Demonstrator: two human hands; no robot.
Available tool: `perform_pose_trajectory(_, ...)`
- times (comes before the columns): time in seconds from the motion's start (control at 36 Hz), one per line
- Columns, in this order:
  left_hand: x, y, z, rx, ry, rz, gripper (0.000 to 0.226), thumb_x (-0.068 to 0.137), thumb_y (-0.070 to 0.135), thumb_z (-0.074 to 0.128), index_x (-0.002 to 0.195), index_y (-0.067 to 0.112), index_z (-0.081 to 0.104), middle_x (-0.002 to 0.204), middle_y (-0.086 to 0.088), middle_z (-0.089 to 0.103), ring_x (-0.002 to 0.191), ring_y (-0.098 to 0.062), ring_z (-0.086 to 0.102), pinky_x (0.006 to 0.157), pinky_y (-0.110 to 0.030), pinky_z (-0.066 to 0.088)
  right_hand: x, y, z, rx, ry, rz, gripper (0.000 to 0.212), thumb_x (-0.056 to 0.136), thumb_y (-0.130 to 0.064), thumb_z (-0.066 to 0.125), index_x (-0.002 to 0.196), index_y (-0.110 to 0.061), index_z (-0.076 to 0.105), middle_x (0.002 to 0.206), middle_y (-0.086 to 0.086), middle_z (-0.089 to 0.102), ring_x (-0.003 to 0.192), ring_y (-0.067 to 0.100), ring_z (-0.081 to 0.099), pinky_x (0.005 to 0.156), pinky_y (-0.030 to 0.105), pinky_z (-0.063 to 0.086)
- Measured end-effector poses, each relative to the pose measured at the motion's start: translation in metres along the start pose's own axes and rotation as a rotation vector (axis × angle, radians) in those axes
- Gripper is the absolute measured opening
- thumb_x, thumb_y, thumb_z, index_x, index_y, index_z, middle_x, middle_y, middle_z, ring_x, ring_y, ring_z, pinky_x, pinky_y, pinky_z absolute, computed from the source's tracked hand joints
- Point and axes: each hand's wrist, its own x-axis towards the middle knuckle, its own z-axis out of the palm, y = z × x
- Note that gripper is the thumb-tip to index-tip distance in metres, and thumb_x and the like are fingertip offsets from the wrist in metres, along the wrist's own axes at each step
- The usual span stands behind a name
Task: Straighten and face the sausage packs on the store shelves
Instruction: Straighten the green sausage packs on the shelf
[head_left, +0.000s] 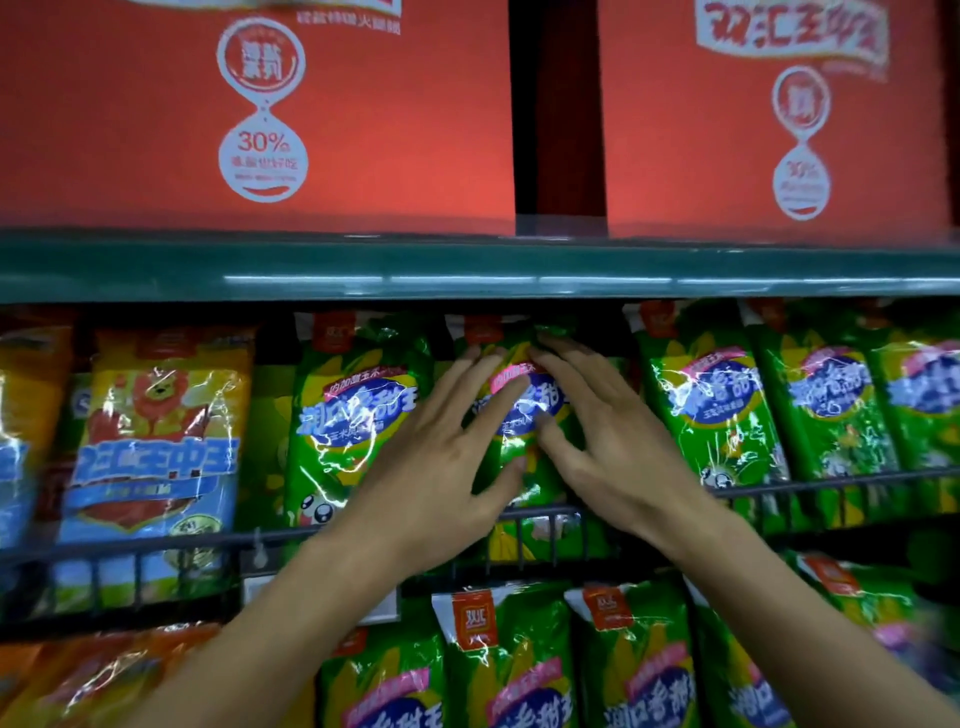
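Behind the wire rail (545, 514), the green sausage pack (524, 400) stands upright, long axis vertical, directly between both hands: the left hand (441, 467) and right hand (613, 441) press spread, straight fingers on its front, equally near.

Left hand (447, 457) and right hand (613, 441) reach forward, fingers straight, spread

Head camera faces the shelf rail (467, 270) close up, edges somewhat blurred.
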Motion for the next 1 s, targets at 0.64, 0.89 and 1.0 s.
perform_pose_trajectory(0.64,0.013,0.045,0.007,-0.390,0.302,0.060,0.041,0.099,0.028,0.064,0.140,0.022,0.059,0.133,0.010,0.056,0.122,-0.006,0.055,0.107,-0.024,0.043,-0.065,0.099,-0.092,-0.058,0.296,0.106,0.056,0.090,-0.032,0.073,0.141,-0.017,0.057,0.134,0.001,0.061,0.121,0.013,0.056,0.105,0.019,0.037)
perform_pose_trajectory(0.89,0.079,0.127,0.039,-0.440,-0.014,-0.278,0.072,0.100,0.037,0.060,0.160,0.022,0.024,0.135,0.010,0.051,0.105,-0.005,0.062,0.096,-0.032,0.054,-0.066,0.128,-0.116,-0.200,0.048,0.112,0.051,0.090,-0.051,0.065,0.125,-0.014,0.069,0.096,0.003,0.077,0.069,0.021,0.065,0.070,0.035,0.052)
perform_pose_trajectory(1.0,0.090,0.133,0.045,-0.405,-0.099,-0.369,0.062,0.103,0.038,0.056,0.156,0.016,0.032,0.117,0.013,0.059,0.099,-0.014,0.064,0.084,-0.024,0.047,-0.061,0.130,-0.118,-0.260,-0.033,0.084,0.055,0.092,-0.059,0.054,0.123,-0.015,0.067,0.094,0.005,0.076,0.087,0.030,0.068,0.079,0.043,0.056)
